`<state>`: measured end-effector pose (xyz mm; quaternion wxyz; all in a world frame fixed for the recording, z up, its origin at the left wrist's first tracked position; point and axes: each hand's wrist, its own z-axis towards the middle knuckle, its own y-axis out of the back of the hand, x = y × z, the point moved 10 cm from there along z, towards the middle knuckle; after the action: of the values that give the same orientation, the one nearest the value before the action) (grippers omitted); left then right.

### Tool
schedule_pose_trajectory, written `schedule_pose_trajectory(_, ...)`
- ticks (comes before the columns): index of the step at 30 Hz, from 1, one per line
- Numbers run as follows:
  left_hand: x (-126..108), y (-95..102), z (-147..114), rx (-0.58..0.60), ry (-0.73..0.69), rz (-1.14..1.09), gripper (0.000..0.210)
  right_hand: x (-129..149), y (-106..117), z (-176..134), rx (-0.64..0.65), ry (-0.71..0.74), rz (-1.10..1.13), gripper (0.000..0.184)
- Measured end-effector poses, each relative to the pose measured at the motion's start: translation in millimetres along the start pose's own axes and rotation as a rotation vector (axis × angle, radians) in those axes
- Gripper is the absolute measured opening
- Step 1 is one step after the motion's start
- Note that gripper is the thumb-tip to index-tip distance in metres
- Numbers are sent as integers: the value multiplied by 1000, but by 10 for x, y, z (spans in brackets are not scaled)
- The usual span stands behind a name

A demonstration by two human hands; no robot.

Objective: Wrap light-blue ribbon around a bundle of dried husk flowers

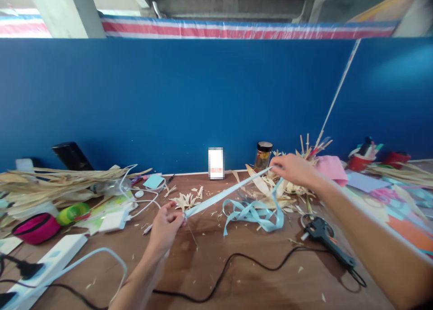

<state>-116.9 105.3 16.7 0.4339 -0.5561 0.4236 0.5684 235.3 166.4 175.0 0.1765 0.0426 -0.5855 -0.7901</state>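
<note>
A light blue ribbon (230, 191) runs taut on a slant between my two hands. My left hand (166, 224) pinches its lower end together with the thin stem of a pale flower (185, 202) that looks made of dried husk. The stem pokes out below the fingers. Higher up on the right, my right hand (287, 168) is closed on the ribbon. From there the rest of the ribbon hangs down and lies in loose loops (252, 213) on the table. Part of the flower is behind the ribbon and my fingers.
A hot glue gun (326, 240) lies at right, its black cord (233, 258) crossing the table. At left are a power strip (56, 267), a pink round band (36, 228) and dried husks (50, 186). A lidded jar (263, 157) stands near the blue partition (189, 93).
</note>
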Motion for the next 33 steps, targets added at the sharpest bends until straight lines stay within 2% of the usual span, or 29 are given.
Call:
schedule_pose_trajectory(3, 64, 65, 40, -43, -3, 11, 54, -428, 485, 43, -294, -235, 31, 24)
schedule_pose_trajectory(6, 104, 120, 59, -77, 6, 18, 56, -810, 769, -20, -567, -423, 257, 41)
schedule_pose_trajectory(7, 110, 130, 56, -84, 10, 14, 56, -892, 781, -9, -593, -456, 309, 43)
schedule_pose_trajectory(8, 112, 131, 49, -86, 13, 8, 57, -939, 748, 35, -566, -474, 335, 43)
schedule_pose_trajectory(10, 94, 106, 27, -80, 6, -9, 56, -929, 586, 175, -412, -460, 345, 38)
schedule_pose_trajectory(12, 52, 32, 2, -53, -16, -28, 54, -773, 351, 302, -208, -380, 349, 31)
schedule_pose_trajectory(14, -3, -75, -27, -15, -46, -48, 53, -463, 101, 357, -1, -230, 333, 26)
schedule_pose_trajectory(16, -59, -212, -65, 40, -66, -65, 52, -37, -153, 296, 209, -28, 207, 41)
schedule_pose_trajectory(17, -90, -285, -90, 71, -73, -72, 50, 152, -249, 234, 264, 46, 89, 49)
schedule_pose_trajectory(18, -126, -364, -120, 107, -81, -78, 49, 326, -288, 180, 250, 91, 29, 55)
schedule_pose_trajectory(19, -165, -450, -155, 150, -88, -85, 48, 546, -316, 120, 218, 165, 66, 54)
schedule_pose_trajectory(20, -204, -527, -190, 183, -92, -91, 49, 763, -368, 51, 206, 230, 174, 43)
schedule_pose_trajectory(21, -236, -607, -226, 221, -91, -101, 49, 917, -430, -3, 187, 236, 318, 32)
schedule_pose_trajectory(23, -289, -754, -286, 286, -87, -139, 51, 1149, -639, -102, 178, 212, 586, 26)
schedule_pose_trajectory(25, -301, -850, -306, 308, -82, -163, 52, 1298, -902, -195, 171, 184, 717, 26)
schedule_pose_trajectory(28, -253, -904, -271, 274, -94, -156, 51, 1399, -1283, -327, 204, 116, 921, 30)
schedule_pose_trajectory(33, -103, -922, -210, 219, -103, -127, 48, 1379, -1545, -454, 169, 1, 1176, 20)
